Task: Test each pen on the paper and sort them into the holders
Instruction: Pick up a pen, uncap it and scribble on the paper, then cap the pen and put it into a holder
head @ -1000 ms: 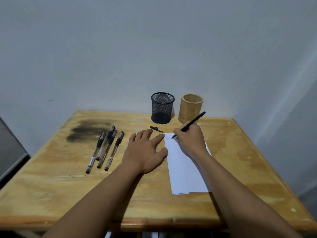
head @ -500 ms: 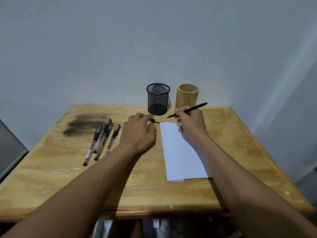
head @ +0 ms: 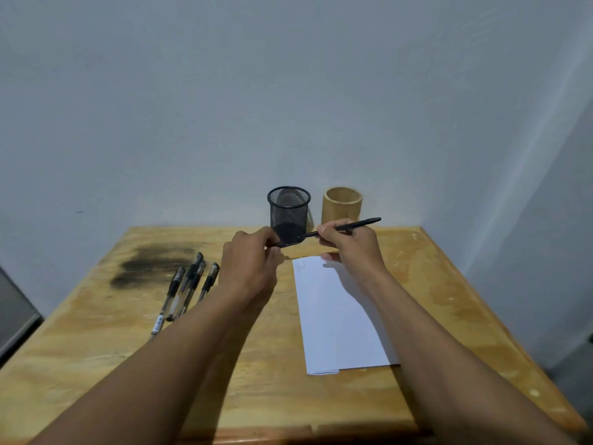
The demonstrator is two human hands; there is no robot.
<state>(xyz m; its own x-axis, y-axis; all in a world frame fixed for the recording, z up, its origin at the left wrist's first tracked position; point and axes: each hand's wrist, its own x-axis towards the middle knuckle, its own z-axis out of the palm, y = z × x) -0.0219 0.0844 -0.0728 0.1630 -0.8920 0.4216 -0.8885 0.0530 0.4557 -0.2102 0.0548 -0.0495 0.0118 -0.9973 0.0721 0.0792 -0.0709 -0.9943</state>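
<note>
My right hand (head: 351, 244) grips a thin black pen (head: 359, 224), held level above the top of the white paper (head: 333, 319), tip pointing left. My left hand (head: 252, 263) pinches the small black cap (head: 283, 243) right at the pen's tip. A faint scribble (head: 301, 267) marks the paper's top left corner. Several capped pens (head: 187, 289) lie in a row left of my left hand. The black mesh holder (head: 288, 209) and the wooden holder (head: 342, 205) stand at the table's back edge; I see no pens in them.
The wooden table (head: 134, 364) has a dark burnt stain (head: 150, 264) at the back left. A wall stands close behind the holders. A grey object (head: 12, 311) sits off the table's left side.
My right hand lifted the pen off the paper and turned it level. My left hand left the table, picked up the cap beside the paper and brought it to the pen's tip.
</note>
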